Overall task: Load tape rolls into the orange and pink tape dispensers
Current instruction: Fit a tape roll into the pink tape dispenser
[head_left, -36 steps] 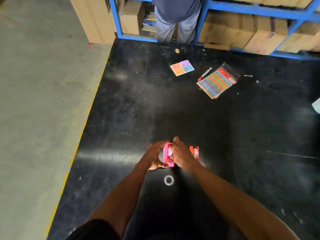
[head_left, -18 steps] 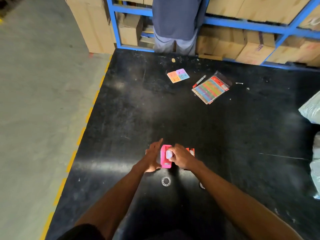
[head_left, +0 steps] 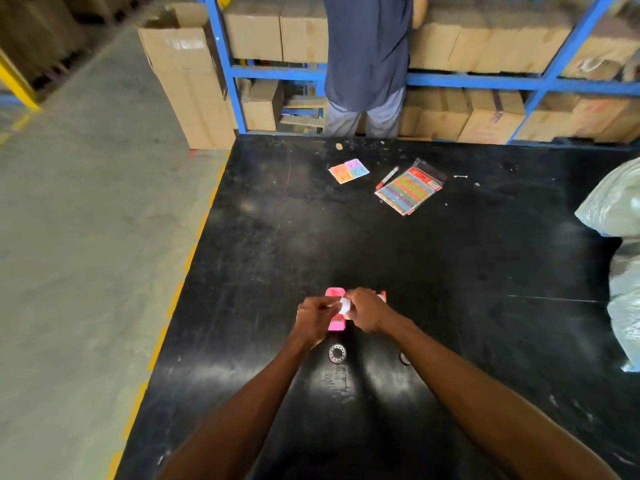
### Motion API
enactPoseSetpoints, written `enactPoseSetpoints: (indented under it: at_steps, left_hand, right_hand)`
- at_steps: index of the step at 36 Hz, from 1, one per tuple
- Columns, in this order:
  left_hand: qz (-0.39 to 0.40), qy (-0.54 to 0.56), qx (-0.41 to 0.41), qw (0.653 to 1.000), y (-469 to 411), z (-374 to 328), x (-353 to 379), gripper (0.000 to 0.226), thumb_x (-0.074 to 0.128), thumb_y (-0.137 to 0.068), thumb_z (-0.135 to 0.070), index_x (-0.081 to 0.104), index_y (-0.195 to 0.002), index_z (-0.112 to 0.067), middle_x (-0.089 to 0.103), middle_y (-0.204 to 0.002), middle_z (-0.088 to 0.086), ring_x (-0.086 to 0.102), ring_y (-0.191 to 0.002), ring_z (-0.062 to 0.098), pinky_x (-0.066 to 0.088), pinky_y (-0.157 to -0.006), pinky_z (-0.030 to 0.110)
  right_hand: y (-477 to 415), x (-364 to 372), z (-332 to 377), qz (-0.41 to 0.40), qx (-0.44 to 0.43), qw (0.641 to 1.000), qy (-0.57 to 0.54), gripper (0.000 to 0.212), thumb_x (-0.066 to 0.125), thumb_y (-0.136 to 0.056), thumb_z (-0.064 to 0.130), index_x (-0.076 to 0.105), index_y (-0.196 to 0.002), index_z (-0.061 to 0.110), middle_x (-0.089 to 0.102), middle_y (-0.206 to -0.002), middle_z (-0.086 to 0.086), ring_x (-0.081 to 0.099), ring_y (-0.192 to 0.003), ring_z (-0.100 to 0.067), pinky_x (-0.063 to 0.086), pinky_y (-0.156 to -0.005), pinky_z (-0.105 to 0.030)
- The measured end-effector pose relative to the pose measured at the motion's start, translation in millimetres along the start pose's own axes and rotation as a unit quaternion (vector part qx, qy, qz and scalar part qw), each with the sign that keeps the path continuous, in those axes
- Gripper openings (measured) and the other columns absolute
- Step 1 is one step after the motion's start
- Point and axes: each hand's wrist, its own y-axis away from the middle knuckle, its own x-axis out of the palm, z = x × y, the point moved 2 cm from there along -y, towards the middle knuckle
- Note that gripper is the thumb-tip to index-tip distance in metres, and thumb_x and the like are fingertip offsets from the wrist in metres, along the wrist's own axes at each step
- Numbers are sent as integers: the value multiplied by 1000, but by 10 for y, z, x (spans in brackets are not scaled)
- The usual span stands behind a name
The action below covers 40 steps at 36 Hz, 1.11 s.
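The pink tape dispenser (head_left: 335, 323) lies on the black table (head_left: 450, 271), partly covered by my hands. My right hand (head_left: 365, 310) holds a white tape roll (head_left: 344, 305) just above it. My left hand (head_left: 313, 318) pinches at the roll's left side, fingers closed; whether it grips the tape end is unclear. Only a sliver of the orange tape dispenser (head_left: 382, 295) shows behind my right hand. A small ring-shaped tape roll (head_left: 337, 353) lies on the table just in front of the pink dispenser.
At the far side lie coloured sticky notes (head_left: 348, 170), a red marker (head_left: 387, 177) and a packet of coloured strips (head_left: 410, 191). A plastic bag (head_left: 620, 244) sits at the right edge. A person (head_left: 367, 64) stands at blue shelving (head_left: 485, 81) with cardboard boxes.
The camera tilted up, showing more shelving. My right hand lifted the white roll off the pink dispenser, and my left hand moved from the dispenser's side to the roll.
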Motion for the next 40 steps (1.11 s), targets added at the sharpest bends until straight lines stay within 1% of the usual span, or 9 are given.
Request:
enactPoseSetpoints:
  at_steps: [3, 6, 10, 14, 17, 21, 25, 34, 40]
  left_hand:
    - [-15, 9, -3, 1000, 95, -23, -5, 21, 68, -91, -15, 76, -108, -7, 77, -96, 8, 65, -75, 0, 49, -66, 7]
    - [-12, 21, -15, 1000, 169, -2, -16, 17, 68, -89, -14, 77, -103, -8, 78, -93, 10, 70, -79, 12, 59, -75, 29]
    - [12, 29, -25, 999, 217, 4, -46, 19, 62, -88, -10, 76, -100, -10, 76, -84, 8, 71, -72, 17, 60, -77, 36]
    - [29, 30, -36, 998, 226, 48, -84, 24, 60, -84, -17, 76, -101, -13, 78, -91, 9, 75, -86, 22, 62, -82, 41]
    - [24, 66, -59, 996, 275, 104, -133, 20, 62, -89, -13, 74, -103, -6, 78, -93, 15, 76, -86, 22, 61, -84, 45]
    - [33, 105, -80, 991, 356, 188, -177, 21, 60, -95, -8, 69, -111, 2, 75, -99, 24, 73, -86, 22, 60, -81, 32]
    - [53, 119, -85, 988, 377, 237, -197, 21, 61, -96, -11, 69, -112, 0, 74, -101, 21, 72, -92, 25, 58, -81, 28]
    - [61, 126, -90, 986, 378, 242, -298, 18, 59, -96, -8, 69, -110, -2, 74, -101, 20, 71, -90, 22, 58, -87, 37]
    - [55, 126, -100, 985, 347, 334, -371, 22, 59, -96, -10, 68, -113, 0, 73, -107, 21, 71, -92, 23, 58, -79, 29]
  right_hand:
    - [70, 35, -31, 19, 2, 999, -30, 21, 56, -86, 7, 69, -101, 2, 73, -106, -18, 67, -98, -35, 52, -80, -38]
    - [163, 48, -32, 23, 4, 998, -63, 19, 58, -88, 10, 70, -103, 7, 73, -101, -12, 68, -91, -29, 51, -78, -37]
    - [239, 126, -68, 18, 0, 995, -94, 21, 60, -87, 15, 67, -108, 13, 68, -99, -6, 63, -87, -21, 45, -81, -34]
    - [241, 243, -263, 21, 9, 989, -143, 20, 67, -81, 20, 65, -100, 13, 69, -97, -12, 70, -88, -27, 56, -82, -44]
    - [372, 263, -336, 14, 28, 984, -175, 14, 72, -79, 12, 64, -90, 12, 71, -84, -5, 72, -81, -21, 59, -77, -37]
    - [540, 448, -453, 7, 35, 992, -121, 25, 61, -86, 13, 46, -105, 15, 60, -87, -6, 58, -72, -21, 49, -68, -35]
    - [563, 724, -510, 9, 82, 995, -62, 19, 56, -87, 13, 39, -95, 17, 51, -95, -10, 49, -78, -27, 33, -65, -30]
    - [510, 1136, -578, -11, 114, 993, 6, 32, 55, -86, 9, 47, -116, 15, 44, -127, -18, 62, -96, -45, 53, -81, -46]
    - [442, 1137, -486, -49, 107, 979, 169, 54, 70, -79, 34, 47, -125, 17, 47, -131, -10, 51, -116, -32, 44, -89, -43]
